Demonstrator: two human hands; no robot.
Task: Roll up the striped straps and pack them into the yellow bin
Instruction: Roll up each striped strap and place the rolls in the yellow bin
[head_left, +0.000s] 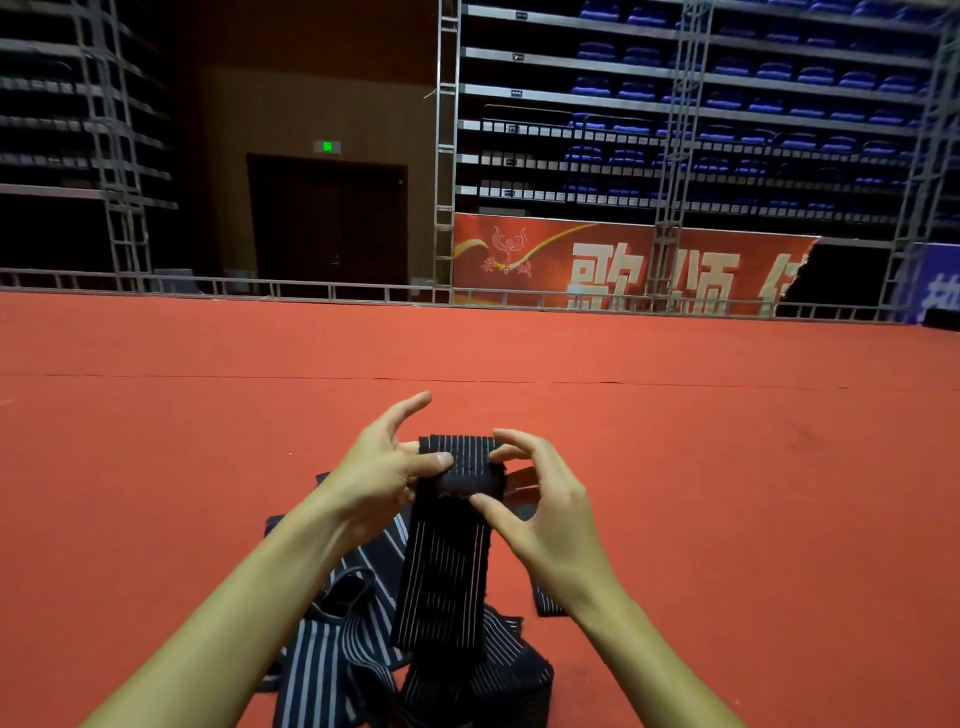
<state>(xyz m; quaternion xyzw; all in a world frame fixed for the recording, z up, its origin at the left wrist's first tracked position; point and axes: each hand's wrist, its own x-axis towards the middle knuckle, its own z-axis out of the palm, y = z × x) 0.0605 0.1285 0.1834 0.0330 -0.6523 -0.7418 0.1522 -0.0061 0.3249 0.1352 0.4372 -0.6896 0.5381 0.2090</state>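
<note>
I see both hands raised over the red carpet floor, working one striped strap. The left hand pinches the strap's upper end, thumb pressed on the front of the small roll forming there, index finger lifted clear. The right hand grips the same roll from the other side, thumb underneath and fingers curled over the top. The rest of the strap hangs straight down (its pale stripes running lengthwise). Below it, a loose pile of striped straps lies on the floor between my forearms. I see no yellow bin in this view.
</note>
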